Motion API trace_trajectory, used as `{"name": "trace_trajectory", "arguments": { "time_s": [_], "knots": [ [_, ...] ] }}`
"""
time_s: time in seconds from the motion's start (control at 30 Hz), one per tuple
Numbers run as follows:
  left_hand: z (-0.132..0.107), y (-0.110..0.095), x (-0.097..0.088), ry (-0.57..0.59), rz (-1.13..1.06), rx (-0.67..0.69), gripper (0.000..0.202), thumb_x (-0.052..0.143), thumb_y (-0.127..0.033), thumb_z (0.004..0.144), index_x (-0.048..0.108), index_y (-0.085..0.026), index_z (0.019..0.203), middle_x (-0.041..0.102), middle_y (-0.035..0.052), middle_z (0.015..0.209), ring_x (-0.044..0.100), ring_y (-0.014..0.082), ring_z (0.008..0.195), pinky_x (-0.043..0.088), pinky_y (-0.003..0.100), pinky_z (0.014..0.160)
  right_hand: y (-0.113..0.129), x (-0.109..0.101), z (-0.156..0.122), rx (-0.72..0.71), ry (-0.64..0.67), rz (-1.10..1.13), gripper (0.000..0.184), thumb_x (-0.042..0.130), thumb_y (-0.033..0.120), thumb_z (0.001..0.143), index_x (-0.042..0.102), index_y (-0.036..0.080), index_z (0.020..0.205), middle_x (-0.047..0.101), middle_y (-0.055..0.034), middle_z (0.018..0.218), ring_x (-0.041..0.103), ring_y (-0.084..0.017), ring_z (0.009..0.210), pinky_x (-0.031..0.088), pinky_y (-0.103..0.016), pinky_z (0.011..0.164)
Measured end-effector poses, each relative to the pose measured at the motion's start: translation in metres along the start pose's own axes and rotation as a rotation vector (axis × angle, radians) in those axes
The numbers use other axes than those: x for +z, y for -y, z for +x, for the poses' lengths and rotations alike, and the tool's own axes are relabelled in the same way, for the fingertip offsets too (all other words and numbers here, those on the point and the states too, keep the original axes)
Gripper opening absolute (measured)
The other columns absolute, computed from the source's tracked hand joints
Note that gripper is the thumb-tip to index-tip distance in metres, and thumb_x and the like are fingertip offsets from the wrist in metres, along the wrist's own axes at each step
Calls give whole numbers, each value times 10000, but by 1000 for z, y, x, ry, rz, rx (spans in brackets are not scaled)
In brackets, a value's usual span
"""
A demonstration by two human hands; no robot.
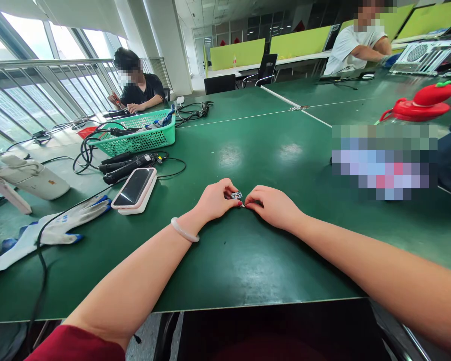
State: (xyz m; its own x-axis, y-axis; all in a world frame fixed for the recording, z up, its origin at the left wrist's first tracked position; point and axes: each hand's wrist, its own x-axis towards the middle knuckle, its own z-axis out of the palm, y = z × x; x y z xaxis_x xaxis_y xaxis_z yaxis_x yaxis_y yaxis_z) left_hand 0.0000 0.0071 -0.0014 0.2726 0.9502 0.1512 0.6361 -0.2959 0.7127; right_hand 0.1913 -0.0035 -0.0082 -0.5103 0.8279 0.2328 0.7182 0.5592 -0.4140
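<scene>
My left hand, with a pale bangle on its wrist, pinches a small dark board with white markings, possibly a circuit board. My right hand is closed just to the right, its thumb and fingertips pressed together beside a tiny whitish piece at the board's lower edge. Whether that piece is attached to the board is too small to tell. Both hands are low over the green table, near its front edge.
To the left are a phone on a white box, white-blue gloves, black cabled tools and a green basket. A red-lidded bottle stands at right. Two people work across the table, one beside a metal computer case.
</scene>
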Motion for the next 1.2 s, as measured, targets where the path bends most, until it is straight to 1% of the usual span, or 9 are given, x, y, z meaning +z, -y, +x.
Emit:
{"name": "trace_trajectory", "arguments": {
  "time_s": [0.3, 0.53, 0.73, 0.87, 1.07, 1.2],
  "knots": [
    [0, -2, -1, 15, -7, 7, 231, 739, -264, 641, 593, -190, 804, 661, -14, 760, 603, 140, 733, 474, 280, 701, 0, 1, -2, -69, -2, -71, 180, 506, 210, 886, 676, 195, 826, 641, -37, 880, 581, -159, 777, 425, -281, 710],
    [-1, -3, -1, 20, -20, -20, 247, 750, -271, 641, 584, -188, 805, 667, -7, 770, 613, 145, 747, 479, 284, 715, 0, -6, -3, -23, 9, -54, 186, 508, 184, 863, 681, 201, 797, 648, -33, 867, 585, -154, 759, 424, -276, 682],
    [-1, -1, 0, 18, -28, -11, 251, 751, -276, 636, 589, -187, 805, 668, -7, 772, 612, 144, 743, 479, 286, 715, -2, -10, -4, 2, 9, -25, 217, 492, 220, 887, 704, 207, 842, 662, -34, 859, 600, -163, 787, 430, -286, 710],
    [-1, -1, 0, 21, -29, -1, 247, 745, -281, 641, 591, -187, 810, 668, -7, 777, 614, 147, 756, 480, 288, 723, -3, -8, -3, 1, 11, -20, 145, 554, 251, 862, 688, 220, 816, 649, -15, 840, 585, -150, 743, 422, -275, 675],
    [-1, -3, -1, 26, -26, -15, 246, 746, -264, 635, 588, -186, 805, 664, -5, 769, 609, 147, 746, 477, 289, 715, -4, -4, -2, -16, 32, -60, 193, 496, 218, 889, 664, 213, 794, 638, -15, 853, 580, -149, 745, 408, -273, 664],
    [-1, -3, -1, 40, -35, -8, 248, 744, -267, 633, 586, -188, 807, 665, -4, 773, 612, 149, 747, 479, 294, 714, -3, -3, -2, -29, 29, -53, 181, 504, 205, 879, 656, 211, 781, 628, -17, 858, 574, -144, 735, 404, -270, 660]
  ]
}}
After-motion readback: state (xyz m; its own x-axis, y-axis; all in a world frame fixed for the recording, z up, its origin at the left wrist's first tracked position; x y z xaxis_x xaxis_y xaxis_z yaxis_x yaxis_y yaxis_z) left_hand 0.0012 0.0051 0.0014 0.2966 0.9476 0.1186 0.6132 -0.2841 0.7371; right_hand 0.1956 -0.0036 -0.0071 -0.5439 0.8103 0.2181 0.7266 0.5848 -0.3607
